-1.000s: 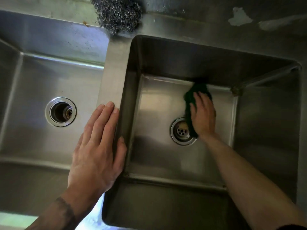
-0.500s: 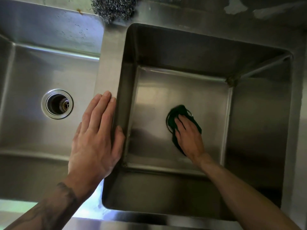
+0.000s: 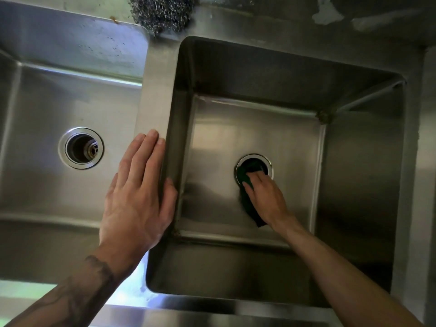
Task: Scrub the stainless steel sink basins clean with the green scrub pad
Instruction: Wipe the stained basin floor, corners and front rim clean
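Head: right hand [image 3: 266, 199] on scrub pad [image 3: 247, 173]

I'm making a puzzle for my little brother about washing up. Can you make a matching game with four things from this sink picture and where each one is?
Things
1. green scrub pad
2. left hand
3. steel wool ball
4. open drain hole

Places
A. on the back ledge, above the strip between the basins
B. in the floor of the left basin
C. flat on the strip between the basins
D. under the right hand, over the right basin's drain

Pairs: 1-D, 2-C, 3-A, 4-B
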